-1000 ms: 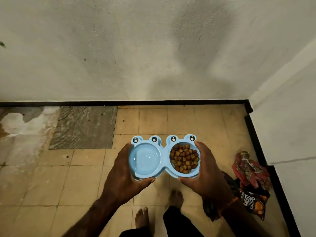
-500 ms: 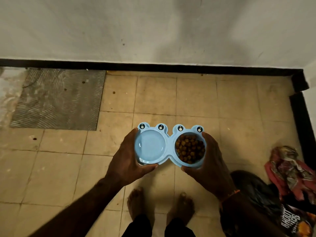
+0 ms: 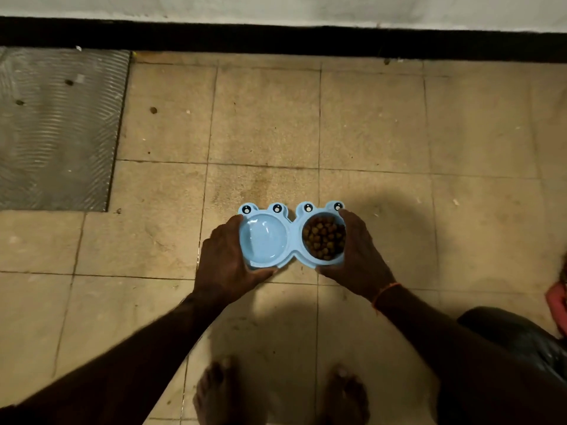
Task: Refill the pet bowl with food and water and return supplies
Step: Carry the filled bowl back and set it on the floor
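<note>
Right now I see my left hand (image 3: 228, 256) and right hand (image 3: 357, 256) gripping the blue double pet bowl (image 3: 293, 236) at its ends, fingers curled round the rims (thumbs at the near edge), over the tiled floor (image 3: 264, 118); kibble (image 3: 323, 237) fills the right cup.

no readable text anywhere, no labels or brand names, no numbers, only printed cartoon eyes on the blue pet bowl (image 3: 293, 240), not lettering
</note>
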A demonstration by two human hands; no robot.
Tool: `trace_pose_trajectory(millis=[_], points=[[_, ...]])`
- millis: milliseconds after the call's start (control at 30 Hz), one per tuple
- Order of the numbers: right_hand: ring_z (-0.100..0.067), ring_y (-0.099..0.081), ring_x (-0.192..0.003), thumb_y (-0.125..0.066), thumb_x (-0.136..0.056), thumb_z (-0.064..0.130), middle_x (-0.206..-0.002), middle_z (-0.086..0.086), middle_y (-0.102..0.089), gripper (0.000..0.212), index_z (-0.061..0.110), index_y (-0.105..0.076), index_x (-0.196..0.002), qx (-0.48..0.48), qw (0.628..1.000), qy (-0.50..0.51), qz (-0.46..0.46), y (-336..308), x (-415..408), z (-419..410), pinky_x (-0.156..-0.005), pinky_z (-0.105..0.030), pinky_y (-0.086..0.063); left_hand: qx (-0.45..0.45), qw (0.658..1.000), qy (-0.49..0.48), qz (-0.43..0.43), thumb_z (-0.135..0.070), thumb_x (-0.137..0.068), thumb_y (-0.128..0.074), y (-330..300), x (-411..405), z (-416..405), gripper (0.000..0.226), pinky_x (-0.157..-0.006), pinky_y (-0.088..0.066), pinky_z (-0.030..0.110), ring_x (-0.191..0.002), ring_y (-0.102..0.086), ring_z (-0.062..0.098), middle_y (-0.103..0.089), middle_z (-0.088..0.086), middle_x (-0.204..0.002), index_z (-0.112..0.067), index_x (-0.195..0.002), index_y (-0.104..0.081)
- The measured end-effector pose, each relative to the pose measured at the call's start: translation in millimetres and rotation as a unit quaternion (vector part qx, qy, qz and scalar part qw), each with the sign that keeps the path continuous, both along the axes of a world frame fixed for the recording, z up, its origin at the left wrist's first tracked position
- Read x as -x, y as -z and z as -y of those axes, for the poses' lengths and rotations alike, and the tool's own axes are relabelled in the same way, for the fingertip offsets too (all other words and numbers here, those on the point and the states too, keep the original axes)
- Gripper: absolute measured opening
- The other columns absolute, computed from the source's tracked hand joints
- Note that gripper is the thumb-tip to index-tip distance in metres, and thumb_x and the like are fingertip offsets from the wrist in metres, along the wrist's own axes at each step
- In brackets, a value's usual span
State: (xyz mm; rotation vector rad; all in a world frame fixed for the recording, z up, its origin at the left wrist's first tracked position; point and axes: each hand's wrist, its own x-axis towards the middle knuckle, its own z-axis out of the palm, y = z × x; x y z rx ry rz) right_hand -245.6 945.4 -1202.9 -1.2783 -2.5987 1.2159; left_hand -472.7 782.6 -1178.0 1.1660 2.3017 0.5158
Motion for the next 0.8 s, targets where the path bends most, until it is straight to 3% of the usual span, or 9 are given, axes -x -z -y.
trace_pose_trajectory(millis=[200, 433, 500, 600, 667, 800], points=[[-0.029, -0.028, -0.149, -0.09, -0.061, 0.046, -0.162, -0.01, -0.024, 0.127, 0.019, -0.013, -0.158, 0.003, 0.999, 0.001, 0.051, 56, -1, 4, -0.117, -0.052, -0.036, 0.036, 0.999, 0.017, -0.002, -0.078, -0.054, -0.081, 54, -5, -2, 0.118, -0.093, -0.045, 0.04, -0.114, -0.052, 0.026, -0.054, 0.002, -0.133, -0.017, -0.145, -0.038], [-0.032, -0.032, -0.146, -0.091, -0.059, 0.047, -0.16, -0.014, -0.028, 0.129, 0.018, -0.013, -0.157, -0.031, 0.996, 0.009, 0.08, 74, 2, 14, -0.113, -0.051, -0.039, 0.062, 0.997, 0.034, 0.008, -0.067, -0.057, -0.088, 78, -2, 2, 0.133, -0.109, -0.042, 0.043, -0.133, -0.047, 0.032, -0.043, 0.009, -0.152, -0.009, -0.157, -0.023], [-0.032, -0.03, -0.147, -0.09, -0.056, 0.055, -0.161, -0.014, -0.026, 0.135, 0.016, -0.01, -0.157, -0.028, 0.996, 0.002, 0.086, 70, 2, 14, -0.115, -0.05, -0.037, 0.067, 0.997, 0.032, 0.013, -0.078, -0.056, -0.083, 69, 0, 0, 0.135, -0.11, -0.042, 0.044, -0.136, -0.045, 0.029, -0.042, 0.007, -0.154, -0.011, -0.157, -0.023], [-0.031, -0.032, -0.146, -0.081, -0.053, 0.072, -0.16, -0.012, -0.028, 0.137, 0.013, -0.014, -0.157, -0.032, 0.995, -0.004, 0.091, 49, 5, 11, -0.116, -0.046, -0.036, 0.075, 0.997, 0.029, -0.015, -0.095, -0.063, -0.057, 44, 1, 0, 0.131, -0.114, -0.039, 0.047, -0.143, -0.04, 0.032, -0.039, 0.013, -0.159, -0.007, -0.155, -0.028], [-0.029, -0.038, -0.142, -0.079, -0.054, 0.074, -0.156, -0.01, -0.035, 0.131, 0.013, -0.023, -0.155, -0.042, 0.996, 0.011, 0.084, 21, 9, 10, -0.114, -0.045, -0.039, 0.084, 0.996, 0.031, -0.027, -0.088, -0.076, -0.052, 16, 4, 2, 0.116, -0.117, -0.036, 0.051, -0.148, -0.034, 0.034, -0.03, 0.017, -0.164, -0.006, -0.155, -0.031], [-0.028, -0.041, -0.138, -0.076, -0.058, 0.071, -0.15, -0.008, -0.043, 0.118, 0.014, -0.032, -0.152, -0.052, 0.995, 0.02, 0.077, -57, 16, 8, -0.111, -0.046, -0.042, 0.067, 0.994, 0.062, -0.061, -0.065, -0.091, -0.059, -53, 10, 2, 0.088, -0.11, -0.041, 0.054, -0.145, -0.037, 0.038, -0.031, 0.02, -0.163, -0.004, -0.151, -0.04]])
